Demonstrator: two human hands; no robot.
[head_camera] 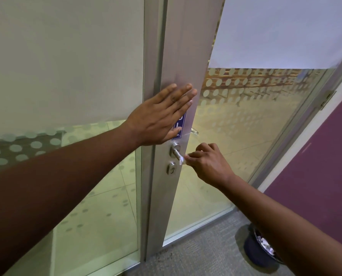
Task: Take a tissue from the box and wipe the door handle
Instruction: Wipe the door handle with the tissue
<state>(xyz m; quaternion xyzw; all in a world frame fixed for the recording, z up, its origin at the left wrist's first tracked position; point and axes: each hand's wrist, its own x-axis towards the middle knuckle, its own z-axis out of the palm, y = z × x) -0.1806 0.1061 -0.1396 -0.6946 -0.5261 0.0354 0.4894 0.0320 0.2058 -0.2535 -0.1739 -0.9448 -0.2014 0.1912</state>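
Two hands engaged: right hand [207, 163] pinches tissue [182, 159] against door handle [176, 152], presumably mid-wipe, while left hand [162, 114], fingers straight and flat, presses door stile [178, 56] just above, likely steadying the door.

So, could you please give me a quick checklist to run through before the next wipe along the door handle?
1. Small white tissue pinched in right hand: ok.
2. Tissue touching silver metal lever handle: ok.
3. Left hand flat on grey metal door frame, steadying it: ok.
4. Tissue covers the whole lever: not ok, only its end.
5. Handle's underside clean: cannot tell.
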